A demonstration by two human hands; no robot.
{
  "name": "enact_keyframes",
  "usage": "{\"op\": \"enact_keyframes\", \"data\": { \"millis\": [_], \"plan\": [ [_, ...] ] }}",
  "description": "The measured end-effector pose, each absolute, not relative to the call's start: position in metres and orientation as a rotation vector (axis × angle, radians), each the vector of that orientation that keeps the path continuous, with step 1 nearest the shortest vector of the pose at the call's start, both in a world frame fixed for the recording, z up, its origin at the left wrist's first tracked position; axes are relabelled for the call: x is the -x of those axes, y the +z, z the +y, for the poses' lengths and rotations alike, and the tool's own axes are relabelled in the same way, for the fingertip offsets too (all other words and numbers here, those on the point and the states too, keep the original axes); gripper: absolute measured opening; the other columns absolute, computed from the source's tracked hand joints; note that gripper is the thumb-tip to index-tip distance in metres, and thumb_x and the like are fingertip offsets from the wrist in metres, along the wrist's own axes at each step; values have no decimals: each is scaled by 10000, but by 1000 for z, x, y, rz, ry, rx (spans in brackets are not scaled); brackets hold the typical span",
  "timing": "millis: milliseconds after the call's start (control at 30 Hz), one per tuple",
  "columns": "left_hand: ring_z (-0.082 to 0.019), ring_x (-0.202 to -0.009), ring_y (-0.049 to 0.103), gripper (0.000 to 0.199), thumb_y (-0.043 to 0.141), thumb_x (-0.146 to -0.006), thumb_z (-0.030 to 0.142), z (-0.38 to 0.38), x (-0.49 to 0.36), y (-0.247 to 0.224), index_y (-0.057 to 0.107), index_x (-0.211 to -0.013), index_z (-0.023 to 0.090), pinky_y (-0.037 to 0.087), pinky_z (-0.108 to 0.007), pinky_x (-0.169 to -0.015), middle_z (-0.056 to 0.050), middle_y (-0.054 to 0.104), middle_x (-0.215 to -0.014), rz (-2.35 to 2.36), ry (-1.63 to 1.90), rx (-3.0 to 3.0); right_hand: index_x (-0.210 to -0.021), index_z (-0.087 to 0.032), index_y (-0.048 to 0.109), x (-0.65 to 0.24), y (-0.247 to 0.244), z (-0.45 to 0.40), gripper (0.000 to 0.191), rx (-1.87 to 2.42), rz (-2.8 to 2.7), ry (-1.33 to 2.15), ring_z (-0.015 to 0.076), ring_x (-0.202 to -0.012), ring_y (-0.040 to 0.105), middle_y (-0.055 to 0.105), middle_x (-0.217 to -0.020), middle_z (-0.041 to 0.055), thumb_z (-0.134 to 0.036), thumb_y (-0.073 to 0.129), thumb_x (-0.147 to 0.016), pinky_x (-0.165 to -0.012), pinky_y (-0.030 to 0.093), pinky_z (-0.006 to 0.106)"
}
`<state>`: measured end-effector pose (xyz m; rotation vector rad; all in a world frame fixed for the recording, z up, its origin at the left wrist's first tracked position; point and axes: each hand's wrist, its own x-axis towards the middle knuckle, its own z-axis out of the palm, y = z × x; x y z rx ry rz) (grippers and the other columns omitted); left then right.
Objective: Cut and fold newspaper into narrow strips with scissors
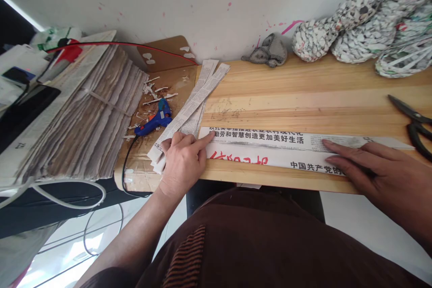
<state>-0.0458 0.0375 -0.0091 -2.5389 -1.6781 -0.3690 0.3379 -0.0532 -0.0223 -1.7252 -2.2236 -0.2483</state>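
Observation:
A long folded newspaper strip (256, 141) with black print and red characters lies across the wooden tabletop near its front edge. At its left end, my left hand (184, 157) presses down with the index finger stretched out; the other fingers are bent, near a pile of narrow newspaper strips (194, 101). My right hand (374, 164) rests over the right part of the folded strip, fingers extended and fingertips touching the paper, thumb side toward the front edge. Part of the strip is hidden under this hand.
Black scissors (413, 121) lie at the right edge. A blue glue gun (155, 119) with a cable sits on cardboard beside a tied newspaper stack (101, 108). Woven paper objects (364, 31) and a grey cloth item (270, 50) stand at the back by the wall.

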Motion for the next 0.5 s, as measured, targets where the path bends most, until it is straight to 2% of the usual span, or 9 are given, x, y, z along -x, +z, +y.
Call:
{"op": "enact_keyframes", "data": {
  "millis": [167,233,267,367,433,500],
  "plan": [
    [-283,-895,546,380,553,-952,192,36,45,-7,735,-1247,348,390,-461,-818,-53,641,-732,-1595,-324,2524,-1242,-142,747,-333,-22,-53,516,1703,-2212,-357,220,-645,618,666,-777,83,-479,397,-1066,-553,435,355],
    [-315,-969,546,361,561,-953,199,35,43,-5,744,-1228,344,430,-496,-833,-87,680,-864,-1543,-314,2485,-1226,-140,756,-332,-23,-54,463,1702,-2190,-370,216,-653,618,662,-776,73,-447,452,-1057,-564,439,346],
    [-339,-1039,541,357,561,-951,190,34,41,-4,746,-1225,325,451,-517,-849,-112,697,-992,-1501,-304,2467,-1228,-141,754,-332,-23,-54,433,1701,-2189,-355,214,-664,624,664,-782,69,-425,477,-1053,-579,446,342],
    [-355,-1210,517,381,501,-944,90,33,36,-3,715,-1246,182,524,-514,-920,-177,597,-1390,-1291,-221,2513,-1252,-157,740,-332,-22,-56,393,1704,-2194,-321,208,-691,635,670,-808,65,-393,501,-1049,-625,466,334],
    [-314,-1191,562,410,447,-927,15,33,32,-2,672,-1265,78,580,-434,-909,-210,553,-1456,-1166,-135,2586,-1266,-172,734,-331,-22,-57,398,1724,-2183,-302,209,-696,636,669,-811,66,-399,483,-1055,-643,472,335],
    [-295,-1137,609,421,433,-911,-17,32,28,-1,651,-1268,29,622,-386,-848,-219,588,-1419,-1124,-45,2609,-1273,-174,730,-331,-22,-58,416,1736,-2175,-283,218,-708,641,672,-817,74,-407,460,-1060,-652,476,345]
  ]
}}
